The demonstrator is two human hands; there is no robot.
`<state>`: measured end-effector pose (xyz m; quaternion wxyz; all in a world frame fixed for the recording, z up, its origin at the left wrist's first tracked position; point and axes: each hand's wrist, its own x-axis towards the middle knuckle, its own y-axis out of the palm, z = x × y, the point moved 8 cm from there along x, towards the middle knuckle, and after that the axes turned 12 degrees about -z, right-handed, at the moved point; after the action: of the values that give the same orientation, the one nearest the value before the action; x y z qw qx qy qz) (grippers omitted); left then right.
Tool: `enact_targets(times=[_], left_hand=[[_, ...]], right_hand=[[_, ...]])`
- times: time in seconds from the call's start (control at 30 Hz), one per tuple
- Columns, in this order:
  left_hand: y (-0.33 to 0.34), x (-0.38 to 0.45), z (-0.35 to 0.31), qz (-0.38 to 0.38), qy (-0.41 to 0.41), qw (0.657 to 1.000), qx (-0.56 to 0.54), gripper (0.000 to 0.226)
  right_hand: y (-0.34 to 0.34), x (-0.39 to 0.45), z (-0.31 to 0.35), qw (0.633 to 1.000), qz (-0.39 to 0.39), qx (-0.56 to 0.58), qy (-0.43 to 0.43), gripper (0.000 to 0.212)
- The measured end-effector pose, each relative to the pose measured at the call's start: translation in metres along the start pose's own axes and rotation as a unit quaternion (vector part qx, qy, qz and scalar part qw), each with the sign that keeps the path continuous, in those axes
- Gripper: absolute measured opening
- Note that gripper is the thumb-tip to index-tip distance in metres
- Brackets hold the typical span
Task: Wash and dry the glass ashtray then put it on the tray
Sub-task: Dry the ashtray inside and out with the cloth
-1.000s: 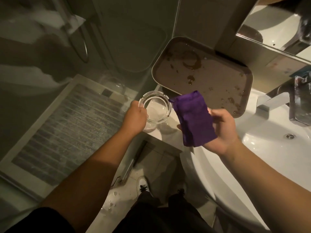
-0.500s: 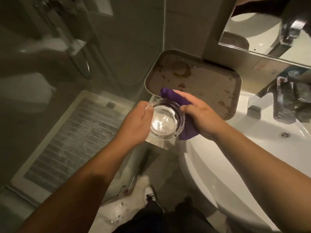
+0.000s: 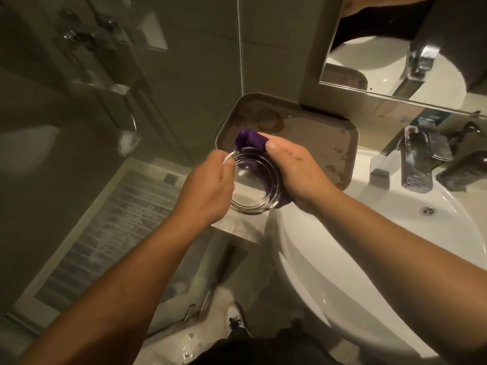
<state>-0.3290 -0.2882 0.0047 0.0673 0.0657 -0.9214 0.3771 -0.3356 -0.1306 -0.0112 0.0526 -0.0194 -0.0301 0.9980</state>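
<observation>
The white basin [image 3: 395, 259] is the landmark here, filling the right side of the view, with its chrome tap [image 3: 416, 164] at the far rim. The tray [image 3: 329, 133] sits at the basin's far left corner, pushed against the wall under the mirror [image 3: 395, 48]; its brown floor shows stains and wet marks, so it is probably parked there within easy reach as the final resting place for the washed piece.

The glass ashtray [image 3: 253, 183] is held in the air just off the basin's left rim and just short of the tray's near edge, mouth turned up toward the camera. Keeping it there, rather than on the worktop, lets both hands work round it at once, which suits the drying step.

The left hand [image 3: 208, 191] grips the ashtray's left rim, fingers curled round the glass and thumb at the upper edge, steadying it. The right hand [image 3: 295, 167] presses the purple cloth [image 3: 250, 139] against the ashtray's right wall; its fingers lie fairly straight along the cloth, curving with the glass, so it seems to cup and wipe rather than clench. The cloth shows above the fingertips and again below the palm, wrapped behind the glass on the side toward the basin. Whether the cloth reaches inside the bowl cannot be told.
</observation>
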Motion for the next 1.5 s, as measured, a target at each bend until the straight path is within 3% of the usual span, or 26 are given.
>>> enact_targets(times=[0.17,0.3,0.4,0.57,0.63,0.7,0.83,0.93,1.07,1.17,1.3,1.5], left_hand=[[0.009,-0.004,-0.001,-0.094,-0.036,0.994,-0.038,0.03],[0.024,-0.02,-0.002,-0.136,-0.111,0.976,-0.127,0.024],[0.035,-0.024,-0.002,-0.072,-0.144,0.973,-0.164,0.021],[0.044,-0.002,-0.011,0.151,-0.121,0.967,-0.163,0.039],[0.043,0.003,-0.02,0.178,-0.085,0.969,-0.147,0.046],[0.038,0.008,-0.029,0.136,-0.032,0.986,-0.091,0.047],[0.029,0.008,-0.033,0.034,-0.016,0.998,-0.051,0.045],[0.024,0.007,-0.033,-0.011,-0.04,0.998,-0.056,0.048],[0.025,0.003,-0.034,-0.085,-0.1,0.981,-0.14,0.047],[0.035,-0.01,-0.034,-0.128,-0.162,0.954,-0.219,0.043],[0.045,-0.022,-0.027,-0.11,-0.198,0.943,-0.244,0.043],[0.05,-0.001,-0.035,0.139,-0.116,0.964,-0.196,0.046]], right_hand=[[-0.008,-0.028,-0.022,0.976,-0.208,0.063,0.03,0.037],[-0.014,-0.042,-0.023,0.957,-0.278,0.075,0.044,0.036],[-0.029,-0.031,-0.013,0.975,-0.22,0.033,0.018,0.033],[-0.044,-0.003,0.015,0.996,-0.014,-0.09,-0.008,0.029],[-0.04,0.001,0.027,0.989,0.075,-0.13,-0.007,0.029],[-0.037,0.003,0.037,0.983,0.105,-0.152,-0.013,0.029],[-0.039,0.004,0.04,0.989,0.038,-0.142,-0.023,0.029],[-0.045,-0.003,0.034,0.992,-0.065,-0.11,-0.024,0.03],[-0.044,-0.03,0.021,0.972,-0.236,-0.001,-0.023,0.035],[-0.042,-0.041,0.011,0.953,-0.3,0.045,-0.022,0.04],[-0.051,-0.034,0.004,0.964,-0.263,0.035,-0.006,0.036],[-0.07,-0.006,0.025,0.993,-0.058,-0.105,-0.014,0.03]])
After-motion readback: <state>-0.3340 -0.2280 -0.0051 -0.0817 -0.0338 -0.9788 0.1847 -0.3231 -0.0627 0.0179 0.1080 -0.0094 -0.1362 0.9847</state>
